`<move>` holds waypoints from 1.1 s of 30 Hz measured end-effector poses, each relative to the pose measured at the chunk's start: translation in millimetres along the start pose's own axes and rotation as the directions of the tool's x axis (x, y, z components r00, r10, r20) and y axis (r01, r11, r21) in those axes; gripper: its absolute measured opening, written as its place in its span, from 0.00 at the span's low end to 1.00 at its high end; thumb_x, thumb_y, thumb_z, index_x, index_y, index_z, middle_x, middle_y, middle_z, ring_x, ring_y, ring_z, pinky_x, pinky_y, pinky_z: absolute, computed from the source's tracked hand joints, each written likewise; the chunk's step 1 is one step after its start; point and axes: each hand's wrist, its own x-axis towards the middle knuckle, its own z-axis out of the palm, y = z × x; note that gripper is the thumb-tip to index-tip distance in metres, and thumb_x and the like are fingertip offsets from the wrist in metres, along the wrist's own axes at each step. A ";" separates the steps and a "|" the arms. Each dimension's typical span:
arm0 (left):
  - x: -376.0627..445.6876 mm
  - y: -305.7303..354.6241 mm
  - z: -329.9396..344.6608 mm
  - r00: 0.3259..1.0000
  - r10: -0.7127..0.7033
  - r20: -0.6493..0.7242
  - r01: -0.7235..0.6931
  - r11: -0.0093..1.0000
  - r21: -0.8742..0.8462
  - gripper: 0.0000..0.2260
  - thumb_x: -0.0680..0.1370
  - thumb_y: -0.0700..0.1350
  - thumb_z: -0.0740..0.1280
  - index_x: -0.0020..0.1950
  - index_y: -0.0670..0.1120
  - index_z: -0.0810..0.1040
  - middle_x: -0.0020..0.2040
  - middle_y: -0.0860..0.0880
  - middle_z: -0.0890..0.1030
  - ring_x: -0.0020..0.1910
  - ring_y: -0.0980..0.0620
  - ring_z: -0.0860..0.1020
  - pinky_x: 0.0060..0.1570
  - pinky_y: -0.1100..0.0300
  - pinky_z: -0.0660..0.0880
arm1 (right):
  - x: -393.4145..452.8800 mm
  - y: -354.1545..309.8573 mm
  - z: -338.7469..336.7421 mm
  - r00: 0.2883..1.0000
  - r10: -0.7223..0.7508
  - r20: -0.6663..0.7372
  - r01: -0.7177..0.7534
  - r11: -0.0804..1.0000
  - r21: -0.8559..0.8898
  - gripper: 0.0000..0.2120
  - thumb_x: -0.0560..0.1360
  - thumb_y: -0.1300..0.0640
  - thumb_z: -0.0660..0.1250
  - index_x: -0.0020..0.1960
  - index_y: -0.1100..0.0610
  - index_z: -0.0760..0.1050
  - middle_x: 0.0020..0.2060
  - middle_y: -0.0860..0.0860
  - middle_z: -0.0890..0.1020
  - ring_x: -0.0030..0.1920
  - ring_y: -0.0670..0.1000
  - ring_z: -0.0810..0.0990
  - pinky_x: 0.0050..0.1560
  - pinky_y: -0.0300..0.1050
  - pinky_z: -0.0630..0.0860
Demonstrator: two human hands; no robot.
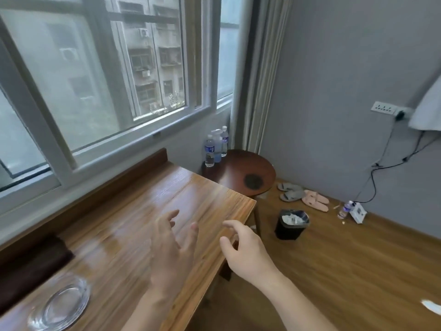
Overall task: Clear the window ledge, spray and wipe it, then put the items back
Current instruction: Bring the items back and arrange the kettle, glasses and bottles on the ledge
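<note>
Hovering left hand (170, 249), spray bottle (217, 145) well beyond

A black bin (290, 226) holding white rubbish stands on the wooden floor (346, 271) right of the desk (148, 211), with grey slippers (291, 191) and pink slippers (315, 200) beyond it near the wall, where a socket strip (384, 108) hangs.
</note>
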 end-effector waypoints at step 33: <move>332.6 -38.5 324.1 0.997 -0.029 -0.077 0.027 0.999 -0.026 0.20 0.79 0.48 0.72 0.68 0.57 0.71 0.61 0.57 0.75 0.59 0.59 0.76 0.61 0.62 0.74 | 457.1 119.1 -127.9 0.998 -0.046 -0.039 0.047 0.999 0.023 0.13 0.82 0.57 0.66 0.65 0.46 0.78 0.58 0.42 0.82 0.60 0.42 0.80 0.63 0.41 0.79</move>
